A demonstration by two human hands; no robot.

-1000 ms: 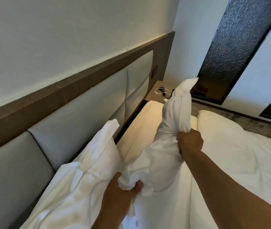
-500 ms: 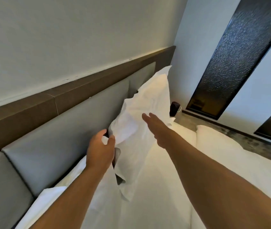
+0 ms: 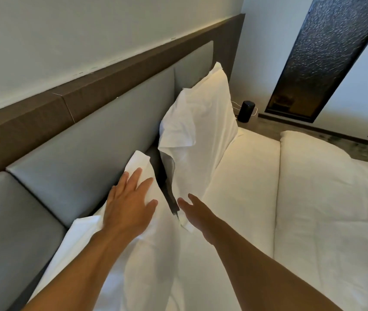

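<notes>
Both hands released: left hand (image 3: 129, 205) flat on lower-frame pillow (image 3: 149, 265), seating it against headboard (image 3: 84, 142); right hand (image 3: 198, 218) ready beside upright pillow (image 3: 203, 131).

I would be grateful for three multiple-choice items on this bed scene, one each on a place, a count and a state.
1. Where is the far pillow?
A) flat on the floor
B) upright against the headboard
C) on the nightstand

2. How many pillows show?
A) one
B) two
C) four

3. How is the left hand?
A) open, flat on the near pillow
B) clenched round a cable
C) out of view

Answers:
1 B, it stands on end with the grey padding right behind it.
2 B, one near and one far along the headboard.
3 A, its straight fingers are spread on the white cloth.
</notes>
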